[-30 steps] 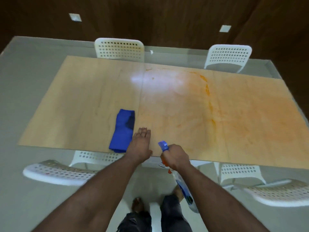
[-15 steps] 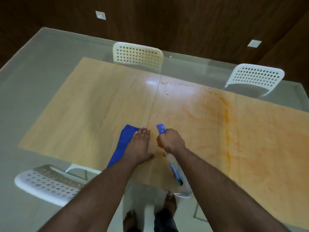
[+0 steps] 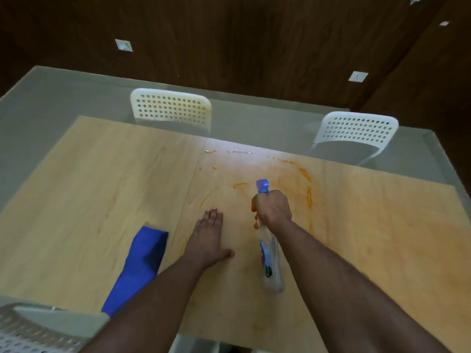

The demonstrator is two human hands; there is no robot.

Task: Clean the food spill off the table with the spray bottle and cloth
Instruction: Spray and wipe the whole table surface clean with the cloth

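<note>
One light wooden bench [image 3: 76, 200] with an orange food smear [image 3: 309, 197] — one folded blue cloth [image 3: 139, 266], one clear spray bottle with a blue nozzle [image 3: 270, 266], two bare hands — left [image 3: 207, 238], right [image 3: 272, 208] — and three white perforated plastic chairs [image 3: 170, 109].

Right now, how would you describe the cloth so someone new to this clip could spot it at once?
Start at the wooden table and follow its near edge. Beside the left hand pressed flat on the wood, on its outer side, lies the cloth, a folded strip untouched by either hand. It is solid deep blue, unlike the clear spray bottle gripped by the right hand.
</note>
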